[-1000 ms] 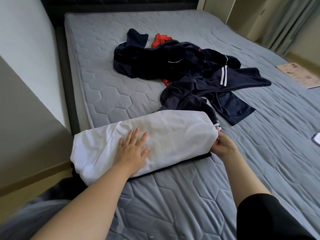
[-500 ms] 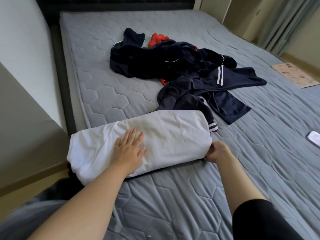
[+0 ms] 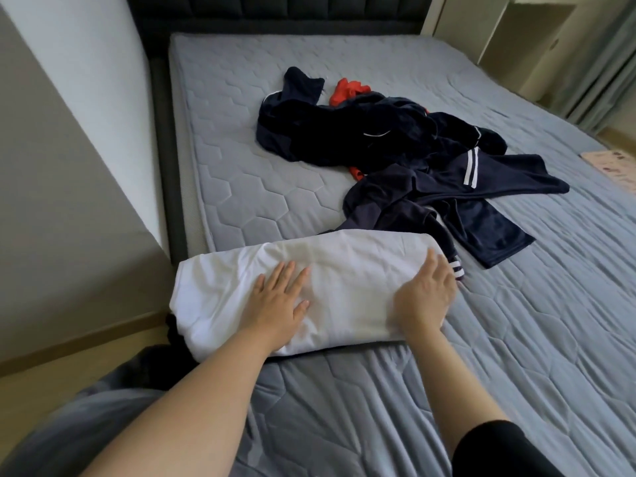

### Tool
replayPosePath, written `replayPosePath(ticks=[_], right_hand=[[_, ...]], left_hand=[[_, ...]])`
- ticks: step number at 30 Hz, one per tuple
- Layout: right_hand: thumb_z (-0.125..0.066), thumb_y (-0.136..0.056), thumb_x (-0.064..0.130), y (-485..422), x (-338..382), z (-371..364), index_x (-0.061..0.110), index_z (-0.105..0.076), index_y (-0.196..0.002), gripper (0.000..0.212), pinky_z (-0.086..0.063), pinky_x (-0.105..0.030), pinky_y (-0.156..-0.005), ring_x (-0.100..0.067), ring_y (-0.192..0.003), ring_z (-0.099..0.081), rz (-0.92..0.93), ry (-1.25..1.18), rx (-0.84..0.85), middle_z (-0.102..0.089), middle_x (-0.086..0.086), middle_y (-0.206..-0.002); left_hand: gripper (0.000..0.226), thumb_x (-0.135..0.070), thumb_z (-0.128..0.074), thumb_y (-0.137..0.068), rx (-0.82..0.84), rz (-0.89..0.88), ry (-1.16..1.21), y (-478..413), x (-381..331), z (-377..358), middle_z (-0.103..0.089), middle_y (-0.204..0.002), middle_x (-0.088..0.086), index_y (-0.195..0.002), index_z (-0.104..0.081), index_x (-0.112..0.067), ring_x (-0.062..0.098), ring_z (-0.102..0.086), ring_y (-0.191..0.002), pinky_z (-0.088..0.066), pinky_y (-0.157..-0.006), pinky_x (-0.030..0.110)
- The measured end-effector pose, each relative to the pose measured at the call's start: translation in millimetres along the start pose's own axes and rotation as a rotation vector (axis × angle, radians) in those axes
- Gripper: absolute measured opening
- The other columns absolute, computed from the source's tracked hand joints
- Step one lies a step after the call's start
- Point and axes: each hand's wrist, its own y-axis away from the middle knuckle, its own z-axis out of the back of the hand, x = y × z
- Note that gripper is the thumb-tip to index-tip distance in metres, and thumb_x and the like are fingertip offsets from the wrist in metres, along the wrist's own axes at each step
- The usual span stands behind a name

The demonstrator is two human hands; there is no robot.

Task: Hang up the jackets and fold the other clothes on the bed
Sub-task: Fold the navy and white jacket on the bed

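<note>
Our left hand (image 3: pixel 278 302) and right hand (image 3: pixel 423 299) press flat, fingers (image 3: pixel 287 275) straight, on the folded white garment (image 3: pixel 347 263); a striped navy cuff (image 3: pixel 457 271) lies just beyond our right fingertips (image 3: pixel 442 267).

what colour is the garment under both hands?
White: the folded garment under the left hand and right hand. Head view, the only one.

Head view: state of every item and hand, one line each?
white garment, folded, flat at the near left edge of the bed.
left hand, flat, fingers spread, pressing the white garment.
right hand, flat on the white garment's right end.
navy clothes, unfolded, crumpled heap mid-bed.
red garment, crumpled, mostly under the navy clothes.
</note>
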Motion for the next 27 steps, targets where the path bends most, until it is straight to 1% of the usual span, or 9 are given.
replayPosePath(ticks=[5, 7, 10, 14, 18, 20, 21, 24, 27], right_hand=[[-0.038, -0.098, 0.02, 33, 108, -36, 0.007, -0.027, -0.147, 0.052, -0.008, -0.041, -0.118, -0.027, -0.146, -0.013, 0.602, -0.151, 0.163, -0.019, -0.013, -0.157], [-0.034, -0.099, 0.027, 41, 123, -58, 0.01, -0.027, -0.148, 0.052, -0.004, -0.043, -0.117, -0.023, -0.147, -0.009, 0.65, -0.094, 0.247, -0.018, -0.01, -0.158], [-0.029, -0.099, 0.034, 47, 106, -91, 0.013, -0.022, -0.15, 0.056, 0.002, -0.046, -0.118, -0.018, -0.147, -0.001, 0.622, 0.085, 0.348, -0.01, -0.006, -0.16], [-0.026, -0.095, 0.037, 47, 99, -106, 0.014, -0.027, -0.149, 0.059, 0.001, -0.046, -0.118, -0.017, -0.147, -0.005, 0.63, 0.061, 0.321, -0.016, -0.006, -0.159], [-0.028, -0.095, 0.036, 46, 98, -106, 0.014, -0.029, -0.148, 0.057, 0.0, -0.046, -0.118, -0.019, -0.147, -0.007, 0.639, 0.045, 0.319, -0.017, -0.007, -0.159], [-0.033, -0.097, 0.032, 47, 97, -105, 0.014, -0.028, -0.148, 0.055, -0.001, -0.046, -0.118, -0.019, -0.147, -0.007, 0.638, 0.047, 0.329, -0.016, -0.007, -0.159], [-0.034, -0.097, 0.031, 46, 98, -104, 0.013, -0.028, -0.148, 0.055, -0.001, -0.046, -0.117, -0.019, -0.147, -0.006, 0.636, 0.041, 0.338, -0.016, -0.007, -0.159], [-0.035, -0.098, 0.03, 41, 99, -101, 0.013, -0.028, -0.148, 0.054, -0.002, -0.047, -0.117, -0.019, -0.147, -0.006, 0.635, 0.016, 0.391, -0.015, -0.007, -0.159], [-0.035, -0.098, 0.029, 37, 99, -96, 0.013, -0.026, -0.149, 0.054, -0.002, -0.046, -0.117, -0.018, -0.147, -0.004, 0.64, 0.018, 0.447, -0.013, -0.005, -0.16]], left_hand=[[0.059, -0.048, -0.018, -0.099, -0.025, 0.199, -0.061, 9, 20, 11, 0.007, -0.16, -0.004, -0.152, -0.001, -0.029, 0.017, 0.012, -0.146, 0.008, -0.116, 0.045], [0.059, -0.049, -0.021, -0.099, -0.027, 0.368, -0.016, 16, 37, 17, 0.007, -0.16, -0.003, -0.152, -0.002, -0.03, 0.019, 0.011, -0.146, 0.004, -0.115, 0.049], [0.071, -0.058, -0.031, -0.094, 0.012, 0.708, 0.216, 32, 63, 23, 0.001, -0.16, 0.001, -0.152, -0.002, -0.029, 0.024, 0.0, -0.146, -0.013, -0.114, 0.055], [0.104, -0.062, -0.062, -0.075, -0.022, 1.031, 0.743, 43, 87, 28, -0.026, -0.153, 0.012, -0.151, -0.011, -0.011, 0.031, -0.03, -0.138, -0.032, -0.109, 0.041], [0.079, -0.051, -0.075, -0.073, 0.008, 1.068, 0.977, 52, 100, 35, -0.058, -0.125, 0.012, -0.129, -0.05, -0.002, 0.028, -0.06, -0.107, -0.045, -0.077, 0.03], [0.068, -0.043, -0.08, -0.07, 0.018, 1.028, 1.095, 55, 101, 42, -0.062, -0.107, 0.007, -0.121, -0.057, -0.005, 0.024, -0.061, -0.086, -0.045, -0.062, 0.03], [0.068, -0.042, -0.083, -0.067, 0.023, 0.989, 1.108, 56, 102, 45, -0.062, -0.107, 0.005, -0.12, -0.058, -0.006, 0.023, -0.061, -0.087, -0.048, -0.064, 0.032], [0.077, -0.043, -0.083, -0.065, 0.064, 0.908, 1.051, 60, 97, 52, -0.057, -0.126, 0.008, -0.128, -0.054, -0.008, 0.027, -0.055, -0.115, -0.046, -0.097, 0.038], [0.071, -0.033, -0.079, -0.075, 0.059, 0.921, 1.14, 66, 91, 53, -0.056, -0.129, 0.011, -0.132, -0.049, -0.002, 0.027, -0.056, -0.114, -0.045, -0.096, 0.034]])
